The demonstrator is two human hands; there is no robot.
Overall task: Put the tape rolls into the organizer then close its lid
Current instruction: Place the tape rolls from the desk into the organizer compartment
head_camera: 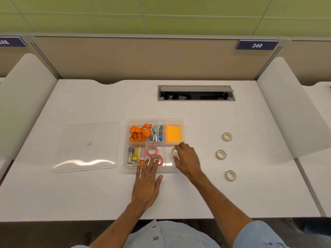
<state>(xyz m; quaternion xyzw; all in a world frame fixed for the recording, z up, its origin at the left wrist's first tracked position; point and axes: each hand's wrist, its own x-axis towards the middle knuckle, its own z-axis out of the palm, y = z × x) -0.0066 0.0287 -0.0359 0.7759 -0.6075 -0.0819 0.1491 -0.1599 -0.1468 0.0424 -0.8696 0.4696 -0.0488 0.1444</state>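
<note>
A clear plastic organizer (182,122) stands in the middle of the white desk with its lid off. Two red tape rolls (152,150) lie in its front middle compartment. My right hand (187,159) grips a pale tape roll (174,152) over the front right compartment. My left hand (147,179) lies flat with fingers spread, fingertips on the organizer's front edge. Three more pale tape rolls lie on the desk to the right: a far one (227,136), a middle one (221,154) and a near one (230,175). The clear lid (86,146) lies flat to the left.
The organizer also holds an orange lanyard (138,134), a stapler (155,134), orange sticky notes (173,133) and small tubes (133,153). An open cable slot (196,93) is set into the desk behind. Partition panels stand on both sides.
</note>
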